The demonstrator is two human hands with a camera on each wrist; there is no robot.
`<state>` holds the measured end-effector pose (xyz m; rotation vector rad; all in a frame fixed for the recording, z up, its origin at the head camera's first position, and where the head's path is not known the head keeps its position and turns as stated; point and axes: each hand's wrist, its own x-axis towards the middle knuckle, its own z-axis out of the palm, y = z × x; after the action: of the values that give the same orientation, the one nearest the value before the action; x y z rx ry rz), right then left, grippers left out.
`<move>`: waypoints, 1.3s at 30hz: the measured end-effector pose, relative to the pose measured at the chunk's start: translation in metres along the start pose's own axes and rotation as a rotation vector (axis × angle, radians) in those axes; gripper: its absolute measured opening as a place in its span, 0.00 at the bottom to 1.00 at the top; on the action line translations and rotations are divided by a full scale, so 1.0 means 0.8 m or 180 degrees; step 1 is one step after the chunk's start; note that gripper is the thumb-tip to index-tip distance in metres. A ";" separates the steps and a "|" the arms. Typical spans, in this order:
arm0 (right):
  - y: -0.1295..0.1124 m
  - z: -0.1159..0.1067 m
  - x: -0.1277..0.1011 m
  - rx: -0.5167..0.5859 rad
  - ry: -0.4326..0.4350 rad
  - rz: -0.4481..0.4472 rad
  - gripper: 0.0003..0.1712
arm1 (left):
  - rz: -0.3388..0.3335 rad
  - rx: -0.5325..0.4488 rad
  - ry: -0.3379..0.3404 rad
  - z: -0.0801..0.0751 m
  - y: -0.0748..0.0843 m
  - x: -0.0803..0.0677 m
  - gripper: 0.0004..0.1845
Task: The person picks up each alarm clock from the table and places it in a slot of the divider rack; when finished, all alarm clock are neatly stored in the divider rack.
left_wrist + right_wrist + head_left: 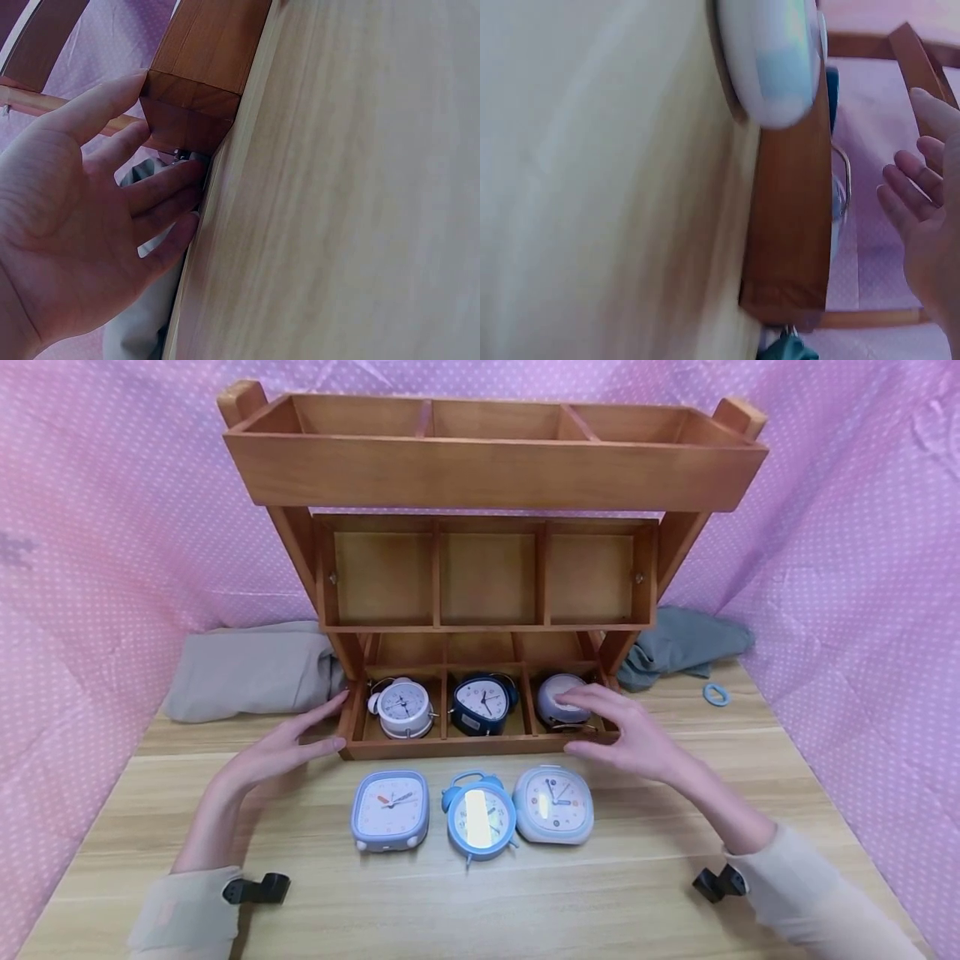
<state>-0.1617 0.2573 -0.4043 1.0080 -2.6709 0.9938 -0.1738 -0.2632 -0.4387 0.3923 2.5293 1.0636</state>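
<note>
My left hand [273, 755] touches the left end of the wooden shelf rack's bottom tier [480, 745], its fingers extended. In the left wrist view its fingertips rest against the wooden corner [196, 94]. My right hand [633, 737] hovers by a purple round alarm clock [553, 703] in the bottom right compartment. The right wrist view shows these fingers [911, 184] loosely bent and holding nothing. A white twin-bell alarm clock [405, 703] sits in the left compartment. A dark blue rounded-triangular alarm clock [480, 700] occupies the middle one.
In front of the rack lie a purple-blue square clock [390, 810], a blue twin-bell clock [482, 818] and a pale blue oval clock [553, 804]. Upper tiers [487, 472] overhang the bottom one. Grey cloth [251, 668], green cloth [686, 643] and a blue ring [716, 695] flank it.
</note>
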 end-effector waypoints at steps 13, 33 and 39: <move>-0.024 0.026 -0.023 0.0354 -0.0819 0.0047 0.43 | -0.0036 0.0051 0.0025 -0.001 -0.001 0.001 0.40; -0.027 0.045 -0.040 -0.0367 -0.1625 0.0147 0.64 | -0.0041 0.0064 0.0012 -0.001 0.000 -0.002 0.40; -0.029 0.047 -0.041 -0.0491 -0.1555 0.0113 0.62 | 0.0050 0.0065 0.0013 -0.002 0.001 -0.001 0.41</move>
<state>-0.1176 0.2389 -0.4319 1.3139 -3.0961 0.5883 -0.1735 -0.2638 -0.4368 0.4168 2.5467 1.0462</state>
